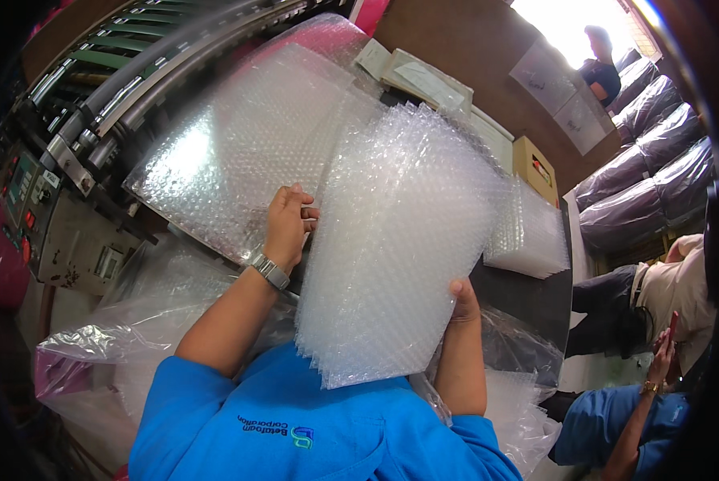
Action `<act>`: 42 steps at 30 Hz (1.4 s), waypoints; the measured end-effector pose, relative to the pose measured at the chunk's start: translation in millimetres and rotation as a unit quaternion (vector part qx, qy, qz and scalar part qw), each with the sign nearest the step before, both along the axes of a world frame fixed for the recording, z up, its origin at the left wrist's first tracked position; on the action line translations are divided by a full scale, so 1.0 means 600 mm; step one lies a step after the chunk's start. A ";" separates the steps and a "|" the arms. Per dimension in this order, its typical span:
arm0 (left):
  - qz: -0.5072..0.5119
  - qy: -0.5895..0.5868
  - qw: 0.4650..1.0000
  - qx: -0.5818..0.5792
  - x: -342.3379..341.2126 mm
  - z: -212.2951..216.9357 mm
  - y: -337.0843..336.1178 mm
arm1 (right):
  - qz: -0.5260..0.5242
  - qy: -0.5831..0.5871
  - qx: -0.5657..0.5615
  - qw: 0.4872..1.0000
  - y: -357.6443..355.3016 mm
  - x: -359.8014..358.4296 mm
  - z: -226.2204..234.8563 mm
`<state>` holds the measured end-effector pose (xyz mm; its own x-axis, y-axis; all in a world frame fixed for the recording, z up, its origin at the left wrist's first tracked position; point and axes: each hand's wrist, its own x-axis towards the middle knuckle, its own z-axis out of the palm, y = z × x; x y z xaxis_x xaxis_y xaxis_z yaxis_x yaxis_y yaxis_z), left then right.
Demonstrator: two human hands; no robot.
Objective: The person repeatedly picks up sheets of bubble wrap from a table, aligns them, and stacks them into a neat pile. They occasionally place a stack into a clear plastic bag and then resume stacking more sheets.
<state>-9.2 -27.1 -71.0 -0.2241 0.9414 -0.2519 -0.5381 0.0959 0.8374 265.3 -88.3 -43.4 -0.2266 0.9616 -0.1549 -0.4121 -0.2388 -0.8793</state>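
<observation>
Both hands grip a stack of bubble-wrap sheets (399, 240) held upright over the dark table (527, 297): left hand (287, 224) pinching its edge, right hand (463, 301) mostly hidden behind, only the thumb showing.

Both arms raised in front of the chest, hands gripping at mid-height

The left hand (287, 220) is lifted on a bare forearm that rises from a blue short sleeve, a metal watch on the wrist; its back faces the camera and its fingers (305, 210) curl to the right, closed in a grip. The right hand (463, 301) sits lower and to the right, mostly hidden, only the thumb side showing, its forearm nearly upright from a blue sleeve.
</observation>
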 end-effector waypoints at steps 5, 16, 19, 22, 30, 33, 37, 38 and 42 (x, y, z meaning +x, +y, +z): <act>-0.056 0.271 0.953 0.124 -0.002 0.003 -0.009 | 0.022 -0.019 -0.002 1.000 0.009 0.002 -0.009; 0.066 0.536 0.829 0.141 -0.021 -0.030 0.008 | 0.034 -0.038 -0.010 0.999 0.014 -0.002 0.001; 0.053 0.329 0.938 0.093 -0.034 -0.008 0.007 | 0.018 -0.055 -0.045 0.997 0.024 -0.002 -0.010; 0.012 0.145 0.989 0.038 -0.034 0.019 -0.002 | -0.005 -0.058 -0.090 0.994 0.028 -0.015 -0.017; -0.144 0.233 0.961 0.042 -0.066 0.047 0.001 | 0.014 -0.039 -0.130 0.991 0.031 -0.007 -0.033; -0.150 0.418 0.872 0.207 -0.020 0.044 0.020 | 0.013 -0.055 -0.104 0.993 0.032 -0.011 -0.030; -0.203 0.484 0.822 0.219 -0.006 0.049 0.023 | -0.003 -0.021 -0.118 0.993 0.024 -0.007 -0.032; -0.148 0.392 0.891 0.175 0.000 0.044 0.019 | -0.015 -0.016 -0.129 0.991 0.025 -0.001 -0.045; 0.006 0.156 0.987 0.042 -0.015 0.017 0.010 | -0.009 0.025 -0.167 0.986 0.026 0.015 -0.071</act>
<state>-18.0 -21.3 -60.8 -0.2906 0.9525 -0.0907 -0.2537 0.0147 0.9672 274.1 -72.6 -86.3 -0.2252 0.8628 -0.4527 -0.4606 -0.5037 -0.7308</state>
